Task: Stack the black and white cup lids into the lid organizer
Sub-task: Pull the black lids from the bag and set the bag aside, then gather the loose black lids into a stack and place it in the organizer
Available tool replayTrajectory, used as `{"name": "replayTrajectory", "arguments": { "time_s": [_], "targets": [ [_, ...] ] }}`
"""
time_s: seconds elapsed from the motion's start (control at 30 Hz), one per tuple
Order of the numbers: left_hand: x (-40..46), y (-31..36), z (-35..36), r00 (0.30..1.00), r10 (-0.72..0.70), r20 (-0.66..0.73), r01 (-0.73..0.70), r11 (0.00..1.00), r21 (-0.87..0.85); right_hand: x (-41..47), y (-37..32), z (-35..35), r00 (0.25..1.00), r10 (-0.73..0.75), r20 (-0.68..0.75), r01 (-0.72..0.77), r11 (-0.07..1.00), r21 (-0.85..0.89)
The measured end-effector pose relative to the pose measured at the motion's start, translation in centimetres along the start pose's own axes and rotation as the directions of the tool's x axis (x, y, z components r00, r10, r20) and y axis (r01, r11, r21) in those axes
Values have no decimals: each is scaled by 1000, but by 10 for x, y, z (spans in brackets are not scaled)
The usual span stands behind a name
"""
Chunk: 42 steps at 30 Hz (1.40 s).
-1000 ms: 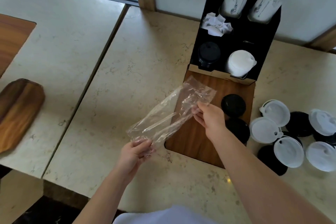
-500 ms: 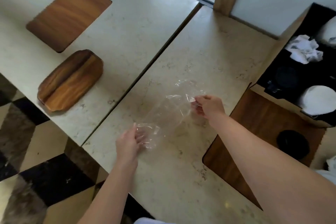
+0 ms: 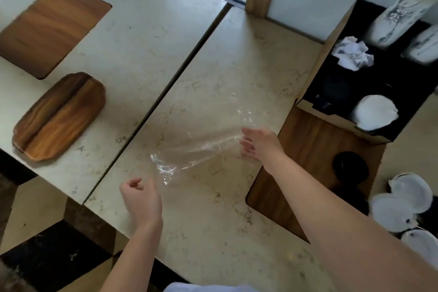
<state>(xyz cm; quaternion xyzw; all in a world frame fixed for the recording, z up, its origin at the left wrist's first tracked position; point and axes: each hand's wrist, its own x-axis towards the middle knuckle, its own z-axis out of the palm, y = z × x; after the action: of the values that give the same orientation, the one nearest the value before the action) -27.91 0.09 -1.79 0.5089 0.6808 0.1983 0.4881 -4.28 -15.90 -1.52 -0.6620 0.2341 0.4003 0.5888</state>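
Note:
The black lid organizer point(image 3: 316, 71) stands at the right. Its front compartments hold a white lid stack point(image 3: 376, 112) and a dim black lid stack point(image 3: 334, 92). A loose black lid point(image 3: 350, 167) lies on the wooden inlay point(image 3: 305, 149) in front of it, and several white lids point(image 3: 403, 201) lie at the right edge. A clear plastic bag point(image 3: 201, 149) lies flat on the table. My right hand point(image 3: 258, 144) is at the bag's right end with relaxed fingers. My left hand point(image 3: 139, 199) is loosely curled, just off the bag's left end, and holds nothing.
Crumpled paper point(image 3: 353, 54) and stacked paper cups point(image 3: 398, 16) fill the organizer's back slots. A wooden tray point(image 3: 59, 116) and another wooden inlay point(image 3: 49, 26) sit on the left table. A narrow gap point(image 3: 180, 73) separates the tables. The tiled floor shows at lower left.
The bag went from held up in both hands to lying flat on the table. My left hand has let go and drawn back. The view swung left, then partly back right.

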Motion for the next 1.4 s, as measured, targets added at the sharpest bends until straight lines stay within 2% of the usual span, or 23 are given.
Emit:
{"name": "replayTrajectory", "arguments": {
  "time_s": [0.07, 0.13, 0.2, 0.23, 0.27, 0.3, 0.33, 0.43, 0.5, 0.57, 0.63, 0.7, 0.73, 0.77, 0.9, 1.03, 1.17, 1.27, 1.4],
  "targets": [
    [-28, 2, 10, 979, 169, 117, -182, 977, 108, -10, 15, -30, 999, -35, -1, 35, 999, -25],
    [-61, 2, 30, 890, 271, 366, -339, 931, 134, -21, 31, -59, 1000, -27, -4, 27, 998, 59],
    [-95, 0, 52, 755, 290, 589, -440, 889, 125, -28, 43, -78, 1000, 8, -24, -4, 985, 170],
    [-110, -3, 61, 702, 284, 653, -467, 876, 121, -30, 45, -84, 999, 21, -28, -14, 976, 217],
    [-120, -6, 68, 681, 281, 676, -477, 871, 118, -30, 45, -85, 999, 25, -27, -17, 969, 246],
    [-124, -7, 72, 698, 283, 658, -466, 877, 118, -30, 41, -84, 999, 23, -28, -15, 967, 253],
    [-122, -5, 74, 748, 293, 595, -439, 891, 113, -29, 36, -81, 999, 14, -38, -5, 972, 237],
    [-75, 14, 68, 940, 259, 223, -290, 950, 117, -17, 17, -71, 994, -35, -103, 46, 993, 108],
    [-33, 29, 56, 990, 143, 5, -142, 976, 162, -8, 6, -64, 991, -63, -116, 68, 997, 39],
    [-5, 36, 44, 997, 22, -76, -10, 987, 163, 1, -4, -54, 990, -74, -123, 73, 997, -12],
    [6, 36, 39, 990, -130, 47, 125, 988, 93, 10, -13, -39, 992, -72, -101, 69, 997, -39],
    [10, 34, 38, 914, -306, 266, 312, 950, 19, 19, -19, -22, 995, -77, -70, 71, 995, -75],
    [11, 32, 38, 877, -341, 338, 372, 928, -32, 23, -22, -13, 995, -82, -59, 76, 992, -104],
    [13, 29, 38, 870, -338, 359, 392, 916, -86, 27, -25, -5, 995, -88, -45, 82, 989, -120],
    [12, 16, 37, 922, -277, 269, 329, 929, -172, 42, -37, 26, 996, -82, -18, 83, 997, 9],
    [10, 11, 31, 915, -305, 265, 367, 901, -229, 47, -42, 56, 998, -70, -5, 70, 993, 95],
    [3, 8, 27, 902, -314, 296, 397, 872, -287, 35, -44, 73, 991, -54, 119, 37, 989, 141],
    [-5, 7, 28, 879, -332, 343, 429, 865, -261, 9, -39, 62, 988, -51, 144, 13, 968, 252],
    [-27, 2, 33, 871, -355, 339, 431, 884, -182, -39, 5, 2, 998, -23, 65, 11, 984, 176]
  ]
}}
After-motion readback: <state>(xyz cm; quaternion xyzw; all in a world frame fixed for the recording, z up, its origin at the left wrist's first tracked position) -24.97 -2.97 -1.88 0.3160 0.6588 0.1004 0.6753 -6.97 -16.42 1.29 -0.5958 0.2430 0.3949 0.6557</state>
